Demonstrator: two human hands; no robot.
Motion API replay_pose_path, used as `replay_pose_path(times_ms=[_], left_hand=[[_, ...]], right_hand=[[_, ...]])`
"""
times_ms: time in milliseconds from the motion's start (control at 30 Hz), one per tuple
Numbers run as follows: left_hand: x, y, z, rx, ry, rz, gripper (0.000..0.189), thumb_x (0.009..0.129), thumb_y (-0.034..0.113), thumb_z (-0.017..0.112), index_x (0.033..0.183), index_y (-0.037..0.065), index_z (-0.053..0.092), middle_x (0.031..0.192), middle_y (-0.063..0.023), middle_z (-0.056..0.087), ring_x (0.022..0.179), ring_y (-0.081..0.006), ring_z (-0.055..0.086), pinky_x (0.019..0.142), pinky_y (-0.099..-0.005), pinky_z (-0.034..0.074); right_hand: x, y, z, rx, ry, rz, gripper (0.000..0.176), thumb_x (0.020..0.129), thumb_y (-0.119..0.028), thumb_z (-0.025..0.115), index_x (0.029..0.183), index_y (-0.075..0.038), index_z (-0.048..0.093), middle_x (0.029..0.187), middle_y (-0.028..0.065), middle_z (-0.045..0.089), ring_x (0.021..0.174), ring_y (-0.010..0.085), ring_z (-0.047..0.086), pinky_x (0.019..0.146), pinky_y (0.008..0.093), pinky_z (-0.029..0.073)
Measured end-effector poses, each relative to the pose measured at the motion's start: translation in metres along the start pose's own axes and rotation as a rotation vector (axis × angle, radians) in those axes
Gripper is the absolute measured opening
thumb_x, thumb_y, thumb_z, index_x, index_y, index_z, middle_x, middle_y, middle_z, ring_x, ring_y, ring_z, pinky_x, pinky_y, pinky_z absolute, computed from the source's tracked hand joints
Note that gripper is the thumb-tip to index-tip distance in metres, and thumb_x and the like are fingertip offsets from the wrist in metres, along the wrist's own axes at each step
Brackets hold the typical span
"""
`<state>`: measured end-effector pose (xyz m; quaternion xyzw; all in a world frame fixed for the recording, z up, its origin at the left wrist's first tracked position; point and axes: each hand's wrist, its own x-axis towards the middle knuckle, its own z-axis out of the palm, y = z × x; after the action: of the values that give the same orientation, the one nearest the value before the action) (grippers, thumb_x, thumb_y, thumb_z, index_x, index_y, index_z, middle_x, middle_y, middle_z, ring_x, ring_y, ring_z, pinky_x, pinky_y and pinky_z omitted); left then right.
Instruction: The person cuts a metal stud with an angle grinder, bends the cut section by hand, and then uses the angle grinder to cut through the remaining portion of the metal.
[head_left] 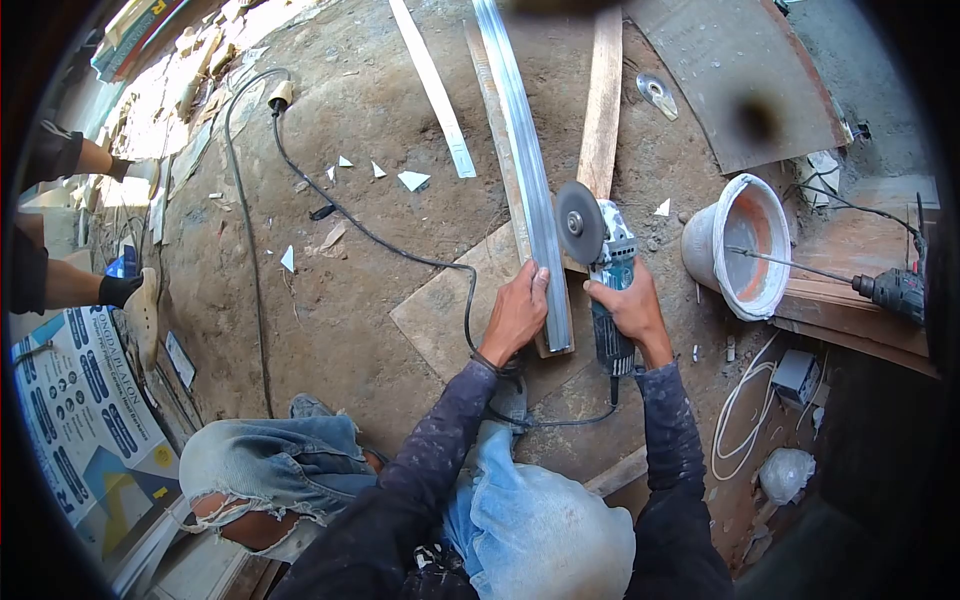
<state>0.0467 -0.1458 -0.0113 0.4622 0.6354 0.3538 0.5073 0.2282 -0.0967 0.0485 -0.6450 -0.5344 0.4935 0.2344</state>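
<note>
Two bare hands flanked the metal channel (pixel 535 200): the left hand (pixel 515 315) clamped its near end, fingers curled over it. Just right of the channel, the right hand (pixel 630 310) gripped an angle grinder (pixel 610 262), disc just beside the channel. A white bucket (pixel 700 245) stood farther right.

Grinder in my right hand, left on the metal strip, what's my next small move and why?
Probably ease the disc left into the strip: it sits right at its edge, the left hand pins it down and the right hand grips the grinder.
</note>
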Motion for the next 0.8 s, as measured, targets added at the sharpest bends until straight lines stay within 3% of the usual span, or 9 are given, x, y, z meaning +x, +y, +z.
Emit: replay_pose_path(times_ms=[133, 433, 733, 800], left_hand=[[-0.001, 0.002, 0.0, -0.019, 0.002, -0.001, 0.025, 0.105, 0.024, 0.047, 0.104, -0.001, 0.049, 0.089, -0.0343, 0.058, 0.091, -0.0558, 0.056, 0.071, -0.0547, 0.043], [0.0, -0.001, 0.004, 0.013, 0.039, 0.031, 0.023, 0.104, 0.023, 0.048, 0.101, 0.0, 0.05, 0.086, -0.0339, 0.058, 0.088, -0.055, 0.057, 0.068, -0.0556, 0.043], [0.001, -0.001, 0.003, 0.022, 0.035, 0.045, 0.022, 0.104, 0.021, 0.049, 0.101, -0.001, 0.05, 0.083, -0.0343, 0.059, 0.085, -0.0544, 0.058, 0.067, -0.0555, 0.043], [0.0, 0.002, 0.001, 0.028, 0.016, 0.009, 0.027, 0.105, 0.025, 0.047, 0.109, -0.001, 0.054, 0.088, -0.0327, 0.061, 0.09, -0.0533, 0.06, 0.071, -0.0528, 0.046]], right_hand=[[0.001, 0.002, -0.001, -0.03, 0.002, -0.045, 0.043, 0.077, -0.011, 0.08, 0.111, 0.002, 0.058, 0.092, 0.0043, 0.065, 0.078, 0.0117, 0.061, 0.073, 0.0279, 0.052], [0.002, 0.005, 0.0, -0.018, -0.005, -0.043, 0.044, 0.077, -0.011, 0.08, 0.113, 0.002, 0.059, 0.094, 0.0043, 0.066, 0.079, 0.0114, 0.062, 0.074, 0.027, 0.052], [0.005, 0.006, -0.001, -0.011, -0.022, -0.002, 0.046, 0.074, -0.014, 0.08, 0.112, 0.002, 0.06, 0.092, 0.007, 0.069, 0.079, 0.0148, 0.065, 0.074, 0.0308, 0.053], [0.007, 0.011, 0.0, -0.003, -0.02, -0.029, 0.046, 0.074, -0.014, 0.08, 0.111, 0.002, 0.06, 0.092, 0.0071, 0.069, 0.079, 0.0147, 0.065, 0.073, 0.0307, 0.053]])
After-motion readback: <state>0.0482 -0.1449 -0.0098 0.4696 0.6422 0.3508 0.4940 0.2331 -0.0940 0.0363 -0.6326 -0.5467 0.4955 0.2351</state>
